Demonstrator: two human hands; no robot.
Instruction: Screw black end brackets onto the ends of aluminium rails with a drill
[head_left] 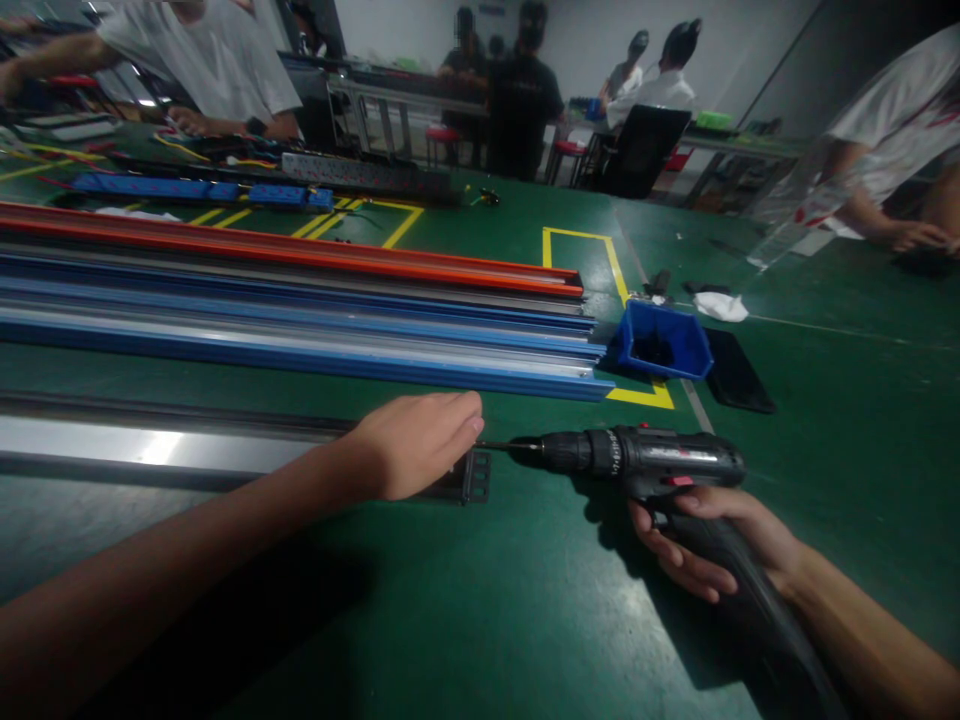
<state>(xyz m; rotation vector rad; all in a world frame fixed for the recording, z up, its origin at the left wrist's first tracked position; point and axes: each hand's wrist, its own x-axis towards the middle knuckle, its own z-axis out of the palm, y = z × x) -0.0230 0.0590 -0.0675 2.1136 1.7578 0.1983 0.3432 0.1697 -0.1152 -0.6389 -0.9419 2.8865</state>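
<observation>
My right hand [709, 545] grips the handle of a black cordless drill [645, 462], which lies level with its bit pointing left. The bit's tip meets the end of a long grey metal rail [161, 448] lying across the green table. My left hand [416, 440] is curled over that rail end, fingers pinched where the bit touches, just above a black end bracket [478, 478]. Whatever the fingertips pinch is too small to make out.
A stack of long blue, silver and orange rails [300, 300] lies behind. A blue bin [664, 340] stands at its right end beside a black phone [739, 372]. Yellow tape lines mark the table. Other people work at the far left, back and right.
</observation>
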